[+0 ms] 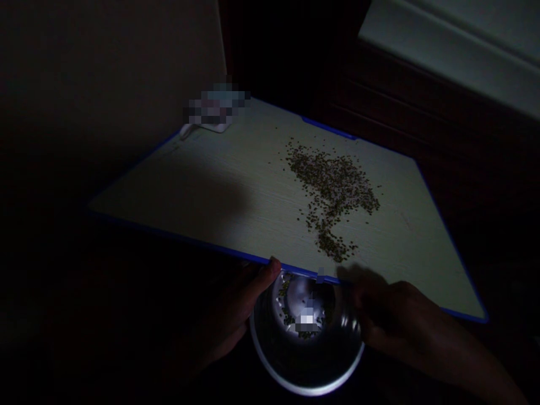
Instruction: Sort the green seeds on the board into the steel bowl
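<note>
A light-coloured flat board (202,191) with a blue rim lies before me. A loose pile of small green-brown beans or seeds (337,180) spreads over its right half, with a thin trail towards the near edge. Just below that edge is a shiny steel bowl (310,388) with some of the same beans inside. My left hand (240,306) is closed at the bowl's left side, its thumb tip touching the blue rim. Over the board's near edge, right of the bowl, my right hand (400,315) has curled fingers; their tips are in shadow.
A white object with a handle (211,125), partly blurred out, rests on the board's far left corner. Behind it rises a plain wall or panel (109,67). A pale ledge (455,50) runs across the upper right. The surroundings are very dark.
</note>
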The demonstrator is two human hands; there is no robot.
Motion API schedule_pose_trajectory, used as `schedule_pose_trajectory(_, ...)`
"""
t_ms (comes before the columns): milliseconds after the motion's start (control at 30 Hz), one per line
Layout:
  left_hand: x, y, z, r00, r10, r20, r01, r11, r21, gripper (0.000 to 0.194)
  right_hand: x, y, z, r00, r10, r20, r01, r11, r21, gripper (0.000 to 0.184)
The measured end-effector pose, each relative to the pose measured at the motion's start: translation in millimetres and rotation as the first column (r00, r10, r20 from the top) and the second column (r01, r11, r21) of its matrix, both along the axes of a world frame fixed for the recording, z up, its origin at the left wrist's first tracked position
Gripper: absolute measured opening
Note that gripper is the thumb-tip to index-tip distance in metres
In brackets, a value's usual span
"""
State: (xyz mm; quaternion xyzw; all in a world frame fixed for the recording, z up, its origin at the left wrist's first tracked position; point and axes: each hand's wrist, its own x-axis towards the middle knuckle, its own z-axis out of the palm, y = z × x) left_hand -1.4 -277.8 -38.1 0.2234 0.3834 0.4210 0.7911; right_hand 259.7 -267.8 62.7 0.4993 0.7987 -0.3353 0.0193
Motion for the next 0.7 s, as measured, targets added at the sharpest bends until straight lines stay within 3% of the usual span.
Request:
schedule_pose_trajectory(167,0,2,2.2,0.999,0.005,-0.043,-0.005,1.000,-0.012,0.039,-4,-4,-5.4,0.997,-0.010,-0.079,0.014,0.998,0.059,0.016)
schedule_pose_trajectory(300,-2,3,1.3,1.000,-0.014,-0.022,0.014,1.000,-0.014,0.042,-3,-8,-10.9,0.995,-0.049,-0.092,0.052,0.998,0.023,0.016)
schedule_pose_trajectory(467,-2,2,-0.5,0.998,-0.017,-0.052,0.018,1.000,0.018,0.038,21,1,-0.3,0.972,-0.212,-0.106,0.220,0.973,0.074,0.015)
schedule_pose_trajectory(533,-2,2,-0.2,0.998,0.005,-0.065,-0.004,1.000,0.022,0.038,40,17,8.0,0.929,-0.353,-0.112,0.370,0.900,0.231,0.016)
schedule_pose_trajectory(633,-3,2,2.0,0.996,0.029,-0.085,-0.025,0.999,0.046,0.041,73,52,11.6,0.828,-0.538,-0.160,0.554,0.738,0.385,0.026)
schedule_pose_trajectory(700,-4,3,3.7,0.993,0.028,-0.117,-0.020,0.998,0.065,0.042,93,74,6.4,0.807,-0.575,-0.134,0.575,0.715,0.397,0.028)
